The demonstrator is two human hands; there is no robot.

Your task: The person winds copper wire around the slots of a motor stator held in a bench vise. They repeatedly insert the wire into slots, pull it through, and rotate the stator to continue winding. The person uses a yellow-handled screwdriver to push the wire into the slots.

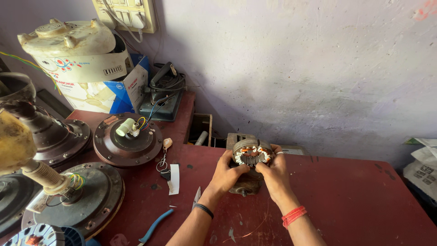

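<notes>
Both my hands grip a round motor stator (251,153) with copper windings and white insulation, held over a dark metal motor part (246,183) on the red table (355,200). My left hand (226,173) clasps the stator's left side, fingers on its rim. On the right side, my right hand (274,172) holds it, thumb at the front edge. A black band circles my left wrist and a red thread my right.
Ceiling fan motor housings (127,139) (86,196) crowd the left of the table. A key with a paper tag (169,175), a blue-handled tool (154,225) and a small blade (196,197) lie near my left arm. Boxes and a meter stand at the back left. The wall is close behind.
</notes>
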